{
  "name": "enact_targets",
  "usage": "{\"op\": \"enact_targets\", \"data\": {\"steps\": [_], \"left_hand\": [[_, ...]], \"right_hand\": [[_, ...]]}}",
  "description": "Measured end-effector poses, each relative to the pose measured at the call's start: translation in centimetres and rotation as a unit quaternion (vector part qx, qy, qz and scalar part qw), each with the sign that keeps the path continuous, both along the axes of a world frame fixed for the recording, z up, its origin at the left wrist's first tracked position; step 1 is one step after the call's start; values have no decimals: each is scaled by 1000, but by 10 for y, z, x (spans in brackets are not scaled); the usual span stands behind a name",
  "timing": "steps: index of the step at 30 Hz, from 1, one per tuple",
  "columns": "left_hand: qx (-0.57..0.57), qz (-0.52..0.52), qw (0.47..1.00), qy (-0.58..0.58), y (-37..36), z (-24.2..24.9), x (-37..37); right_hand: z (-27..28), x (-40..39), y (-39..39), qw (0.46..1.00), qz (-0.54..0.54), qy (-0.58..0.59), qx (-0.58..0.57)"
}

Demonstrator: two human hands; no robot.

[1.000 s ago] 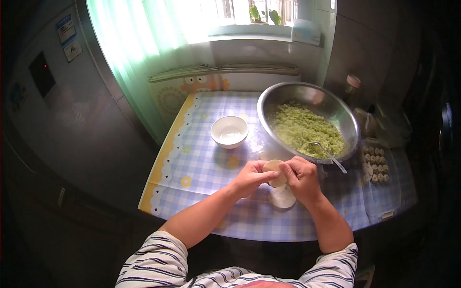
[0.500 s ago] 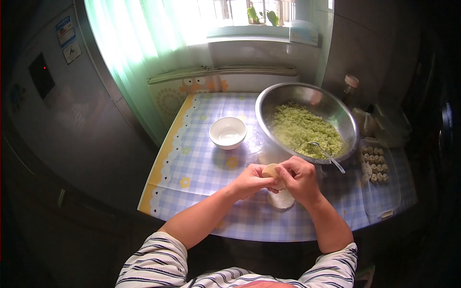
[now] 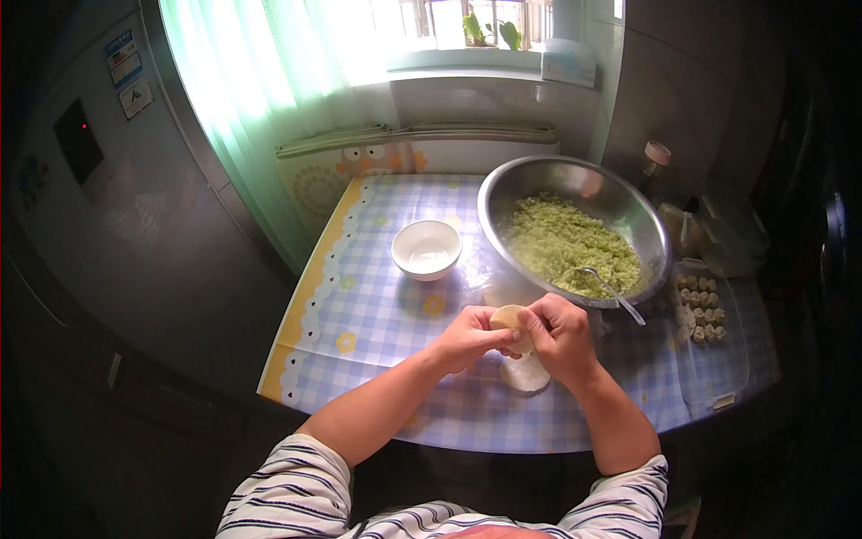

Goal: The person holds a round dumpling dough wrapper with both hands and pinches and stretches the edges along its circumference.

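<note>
A pale round dough wrapper is held up between my two hands, near the front of the large steel bowl. My left hand is closed on its left side, the thumb lying across the front. On the right side, my right hand pinches the wrapper's edge. Any filling inside is hidden by my fingers. Just below the hands lies a whitish round piece on the checked cloth. Chopped green filling fills part of the steel bowl, with a metal spoon resting in it.
A white bowl stands left of the steel bowl on the checked tablecloth. At the right, a clear tray holds several small folded dumplings. A jar with a pink lid and plastic containers are behind it.
My fingers have shifted slightly around the wrapper, and a little more of its face shows. Both hands stay in nearly the same place.
</note>
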State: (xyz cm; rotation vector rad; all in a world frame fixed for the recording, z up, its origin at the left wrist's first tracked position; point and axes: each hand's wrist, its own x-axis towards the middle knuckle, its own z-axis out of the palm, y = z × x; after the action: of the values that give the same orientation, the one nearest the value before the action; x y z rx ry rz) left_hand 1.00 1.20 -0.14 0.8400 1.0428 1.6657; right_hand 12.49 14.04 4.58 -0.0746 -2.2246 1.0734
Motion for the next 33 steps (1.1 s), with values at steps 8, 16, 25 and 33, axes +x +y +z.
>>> {"op": "enact_targets", "data": {"steps": [8, 16, 25, 33], "left_hand": [[12, -6, 1000, -7, 0, -3, -1], [13, -2, 1000, 0, 0, -2, 0], [5, 7, 1000, -3, 0, 1, 1], [9, 2, 1000, -10, 0, -2, 0]], "right_hand": [[3, 1, 1, 999, 13, -23, 18], [-1, 0, 0, 1000, 13, -9, 10], [-1, -1, -1, 1000, 4, 5, -12], [-1, -1, 0, 1000, -4, -2, 7]]}}
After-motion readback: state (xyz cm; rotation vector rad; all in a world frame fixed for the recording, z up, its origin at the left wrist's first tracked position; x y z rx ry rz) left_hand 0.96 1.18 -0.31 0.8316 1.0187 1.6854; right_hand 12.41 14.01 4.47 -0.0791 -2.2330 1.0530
